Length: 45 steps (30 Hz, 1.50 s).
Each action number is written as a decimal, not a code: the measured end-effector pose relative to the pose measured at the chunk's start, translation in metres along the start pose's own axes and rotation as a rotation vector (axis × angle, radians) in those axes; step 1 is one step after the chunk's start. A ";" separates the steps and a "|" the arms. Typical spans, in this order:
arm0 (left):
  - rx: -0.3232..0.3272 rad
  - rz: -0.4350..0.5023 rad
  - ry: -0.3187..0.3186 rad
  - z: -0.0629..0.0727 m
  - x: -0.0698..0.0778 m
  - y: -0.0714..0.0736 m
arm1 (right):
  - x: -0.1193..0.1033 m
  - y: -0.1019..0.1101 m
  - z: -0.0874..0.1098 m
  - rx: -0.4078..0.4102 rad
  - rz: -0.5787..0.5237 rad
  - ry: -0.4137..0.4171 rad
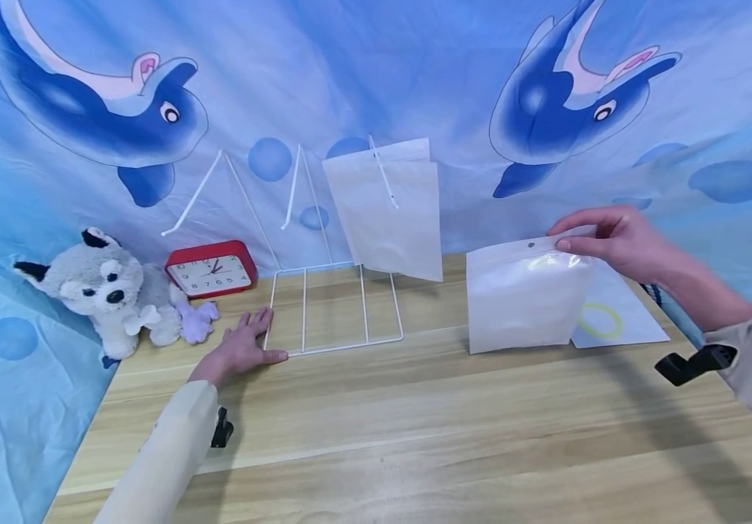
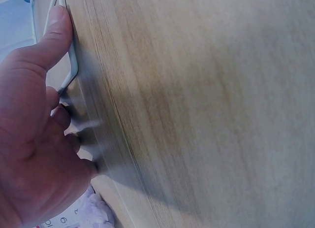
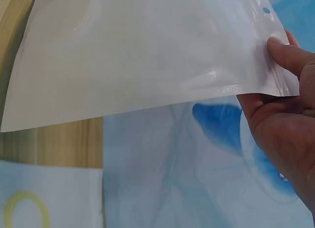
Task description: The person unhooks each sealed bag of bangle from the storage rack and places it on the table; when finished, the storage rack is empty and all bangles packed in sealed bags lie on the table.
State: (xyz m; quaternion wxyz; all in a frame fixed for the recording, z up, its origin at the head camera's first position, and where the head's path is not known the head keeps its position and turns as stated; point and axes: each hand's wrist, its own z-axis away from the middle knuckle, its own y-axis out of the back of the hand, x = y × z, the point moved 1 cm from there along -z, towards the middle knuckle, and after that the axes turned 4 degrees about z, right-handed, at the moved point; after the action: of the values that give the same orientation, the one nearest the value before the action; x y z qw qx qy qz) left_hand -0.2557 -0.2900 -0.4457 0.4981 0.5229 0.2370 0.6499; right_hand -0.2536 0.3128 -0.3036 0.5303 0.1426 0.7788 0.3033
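My right hand (image 1: 618, 236) pinches the top right edge of a white zip-top pouch (image 1: 526, 298) between thumb and fingers. The pouch has a round hole near its top edge, and its lower edge is close over the table. My left hand (image 1: 241, 349) rests on the near left corner of a white wire rack (image 1: 336, 348), fingers spread and thumb along the front wire. In the left wrist view, the thumb (image 2: 56, 36) lies on that wire. More white pouches (image 1: 389, 211) hang from the rack's right hook; its left and middle hooks (image 1: 293, 189) are bare.
A flat white pouch with a yellow ring (image 1: 631, 320) lies on the wooden table (image 1: 382, 437) behind the held one. At the back left are a red clock (image 1: 212, 269) and a grey plush dog (image 1: 107, 291). A blue dolphin-print cloth (image 1: 362, 73) hangs behind.
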 end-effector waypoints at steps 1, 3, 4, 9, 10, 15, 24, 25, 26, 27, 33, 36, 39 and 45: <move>0.000 0.000 -0.001 0.000 0.000 0.001 | 0.002 0.001 0.000 0.003 0.018 -0.027; -0.001 0.006 0.002 0.001 0.001 0.002 | 0.006 0.003 -0.001 0.004 0.060 -0.086; 0.000 0.005 0.003 0.001 0.001 0.002 | 0.008 0.003 -0.003 0.003 0.083 -0.115; 0.007 0.006 -0.002 0.003 0.002 0.003 | 0.019 0.003 -0.016 -0.019 0.111 -0.215; 0.007 0.006 -0.002 0.003 0.002 0.002 | 0.021 0.003 -0.019 -0.022 0.098 -0.218; 0.006 0.010 0.003 0.002 0.003 0.001 | 0.033 0.001 -0.032 -0.033 0.031 -0.223; 0.008 0.016 -0.007 0.002 0.004 0.001 | 0.057 -0.008 -0.052 -0.005 -0.017 -0.233; 0.007 0.015 -0.007 0.002 0.003 0.001 | 0.060 -0.009 -0.054 -0.002 -0.019 -0.232; 0.005 0.015 -0.005 0.001 0.003 0.001 | 0.063 -0.011 -0.056 -0.004 -0.016 -0.231; 0.004 0.015 -0.004 0.001 0.003 0.001 | 0.066 -0.013 -0.058 -0.007 -0.011 -0.232; 0.001 0.020 0.005 0.001 0.002 0.001 | 0.082 -0.025 -0.070 -0.028 0.002 -0.274; 0.005 0.014 0.009 0.001 0.002 0.001 | 0.089 -0.031 -0.073 -0.035 -0.007 -0.281; 0.008 0.012 0.008 0.001 0.003 0.001 | 0.095 -0.036 -0.075 -0.045 -0.024 -0.292; 0.006 0.021 0.015 0.001 0.004 0.001 | 0.107 -0.045 -0.079 -0.063 -0.023 -0.294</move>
State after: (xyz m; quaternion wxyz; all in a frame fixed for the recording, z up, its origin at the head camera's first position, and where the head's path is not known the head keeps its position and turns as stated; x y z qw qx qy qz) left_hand -0.2548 -0.2869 -0.4421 0.4880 0.5220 0.2369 0.6582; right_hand -0.3641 0.3108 -0.3910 0.6463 0.1600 0.6843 0.2974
